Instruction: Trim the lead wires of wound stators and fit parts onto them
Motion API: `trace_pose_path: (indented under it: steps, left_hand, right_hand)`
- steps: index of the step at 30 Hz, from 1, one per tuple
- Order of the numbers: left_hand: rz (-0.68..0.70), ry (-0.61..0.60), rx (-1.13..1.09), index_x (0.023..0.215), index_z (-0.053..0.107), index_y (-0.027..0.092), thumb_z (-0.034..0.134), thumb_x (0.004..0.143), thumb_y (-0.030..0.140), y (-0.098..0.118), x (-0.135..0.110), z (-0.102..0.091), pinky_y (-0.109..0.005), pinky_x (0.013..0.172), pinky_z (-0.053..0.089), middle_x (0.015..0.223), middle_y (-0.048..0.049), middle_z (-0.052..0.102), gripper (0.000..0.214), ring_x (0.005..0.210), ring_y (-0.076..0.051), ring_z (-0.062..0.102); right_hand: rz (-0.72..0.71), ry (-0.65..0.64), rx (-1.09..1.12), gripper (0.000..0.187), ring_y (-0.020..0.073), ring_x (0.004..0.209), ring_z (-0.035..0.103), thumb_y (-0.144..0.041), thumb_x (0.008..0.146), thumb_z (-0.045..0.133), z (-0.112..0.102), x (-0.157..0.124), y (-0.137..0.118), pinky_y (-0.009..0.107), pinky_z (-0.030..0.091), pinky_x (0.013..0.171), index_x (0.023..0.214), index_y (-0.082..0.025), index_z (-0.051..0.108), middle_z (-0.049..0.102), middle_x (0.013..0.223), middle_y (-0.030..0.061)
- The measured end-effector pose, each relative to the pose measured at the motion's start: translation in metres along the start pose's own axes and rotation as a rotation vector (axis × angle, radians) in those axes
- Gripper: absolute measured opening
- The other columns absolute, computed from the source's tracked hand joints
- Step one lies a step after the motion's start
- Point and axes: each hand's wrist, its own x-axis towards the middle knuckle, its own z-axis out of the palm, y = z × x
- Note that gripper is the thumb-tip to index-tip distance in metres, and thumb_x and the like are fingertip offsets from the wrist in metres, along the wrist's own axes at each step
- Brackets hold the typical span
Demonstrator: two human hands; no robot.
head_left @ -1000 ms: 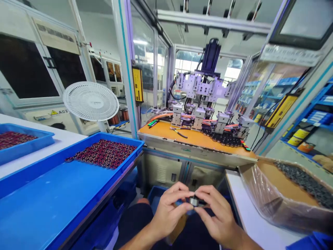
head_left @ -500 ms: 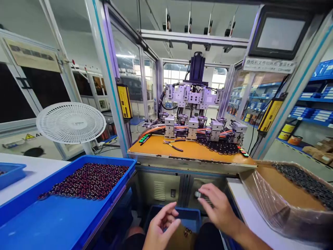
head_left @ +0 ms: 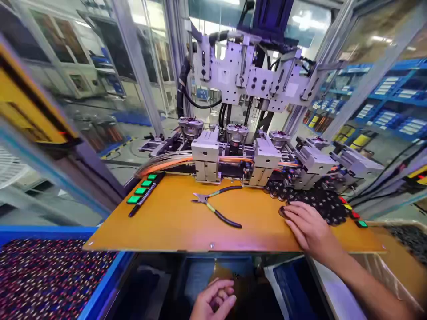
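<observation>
My right hand [head_left: 308,227] rests on the orange machine table [head_left: 173,222]. Its fingers point left and are closed over a small dark round part [head_left: 282,212] at the edge of a cluster of black round parts [head_left: 320,202]. My left hand [head_left: 213,302] hangs low below the table's front edge. Its fingers are loosely curled and nothing shows in them. Wire cutters [head_left: 216,206] with dark handles lie on the table to the left of my right hand.
A grey multi-station machine [head_left: 240,151] with orange cables fills the back of the table. Green buttons [head_left: 142,191] sit at the left, coloured buttons [head_left: 353,215] at the right. A blue tray [head_left: 100,293] of dark red parts lies lower left, and a lined box [head_left: 400,262] lower right.
The view has moved forward and down over the table. My right hand has reached up from my lap onto the table by the black parts. My left hand has stayed low and curled further.
</observation>
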Motion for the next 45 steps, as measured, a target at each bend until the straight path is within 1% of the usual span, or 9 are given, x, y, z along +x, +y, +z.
trace_pose_path:
  steps: [4,11,18,24,29,32,34,39,45]
  left_hand:
    - [-0.141,0.040,0.015,0.091,0.078,0.017,0.074,0.070,0.057,0.039,0.015,-0.003,-0.026,0.068,0.053,0.074,-0.0066,0.070,0.045,0.071,-0.017,0.064]
    - [-0.336,0.044,0.091,0.095,0.076,0.017,0.075,0.067,0.060,0.132,-0.003,-0.009,-0.031,0.075,0.053,0.084,-0.0086,0.072,0.052,0.079,-0.020,0.065]
    - [-0.416,0.080,0.120,0.091,0.073,0.017,0.076,0.061,0.064,0.170,-0.020,-0.012,-0.034,0.077,0.053,0.081,-0.0070,0.072,0.056,0.076,-0.020,0.065]
    - [-0.398,0.105,0.148,0.092,0.071,0.014,0.076,0.063,0.059,0.206,-0.029,-0.009,-0.033,0.078,0.051,0.083,-0.0070,0.071,0.054,0.077,-0.019,0.064]
    - [-0.360,0.148,0.145,0.092,0.071,0.014,0.079,0.065,0.046,0.221,-0.037,-0.011,-0.031,0.075,0.048,0.081,-0.0044,0.070,0.043,0.074,-0.017,0.061]
    - [-0.336,0.183,0.122,0.092,0.071,0.013,0.079,0.065,0.040,0.224,-0.038,-0.013,-0.028,0.071,0.046,0.077,-0.0025,0.068,0.039,0.071,-0.015,0.058]
    - [-0.323,0.210,0.092,0.092,0.071,0.012,0.080,0.065,0.039,0.226,-0.036,-0.015,-0.028,0.070,0.045,0.075,-0.0018,0.068,0.039,0.070,-0.014,0.057]
    - [-0.284,0.239,-0.053,0.094,0.070,0.012,0.083,0.061,0.047,0.225,-0.023,-0.017,-0.029,0.074,0.047,0.079,-0.0033,0.070,0.049,0.072,-0.014,0.061]
    - [-0.231,0.215,-0.236,0.102,0.070,0.011,0.076,0.064,0.064,0.229,0.007,-0.013,-0.029,0.069,0.050,0.081,-0.0077,0.072,0.065,0.066,-0.014,0.063]
  right_hand:
    - [-0.068,-0.130,-0.053,0.027,0.0278,0.117,0.056,-0.023,0.095,0.056,0.005,0.023,-0.004,0.045,0.053,0.094,0.118,-0.011,0.064,0.068,0.118,0.0128]
    - [-0.002,-0.282,-0.049,0.035,0.0314,0.104,0.060,-0.024,0.097,0.050,0.027,0.066,-0.007,0.048,0.053,0.085,0.122,-0.004,0.063,0.064,0.125,0.0199]
    - [0.124,-0.284,0.011,0.040,0.0328,0.100,0.064,-0.027,0.097,0.049,0.019,0.073,-0.020,0.047,0.054,0.082,0.124,-0.001,0.061,0.062,0.125,0.0270]
    - [0.082,-0.243,0.176,0.038,0.0275,0.118,0.060,-0.028,0.094,0.055,-0.006,0.072,-0.069,0.041,0.052,0.098,0.126,-0.008,0.060,0.062,0.129,0.0193]
    - [0.061,-0.310,0.250,0.060,0.0357,0.131,0.047,-0.042,0.086,0.067,0.019,0.104,-0.081,0.048,0.045,0.105,0.130,-0.003,0.056,0.047,0.143,0.0250]
    - [0.074,-0.357,0.259,0.076,0.0420,0.129,0.044,-0.052,0.081,0.069,0.037,0.125,-0.078,0.055,0.045,0.100,0.137,-0.005,0.050,0.040,0.147,0.0277]
    - [0.075,-0.377,0.266,0.078,0.0437,0.126,0.044,-0.055,0.081,0.068,0.042,0.132,-0.075,0.058,0.044,0.096,0.139,-0.006,0.048,0.042,0.144,0.0280]
    - [0.067,-0.382,0.314,0.058,0.0361,0.114,0.051,-0.045,0.090,0.058,0.042,0.124,-0.074,0.054,0.042,0.096,0.131,-0.004,0.053,0.058,0.121,0.0238]
    - [0.128,-0.343,0.482,0.032,0.0203,0.094,0.058,-0.041,0.094,0.055,0.050,0.121,-0.074,0.041,0.049,0.087,0.110,-0.014,0.059,0.060,0.101,0.0069]
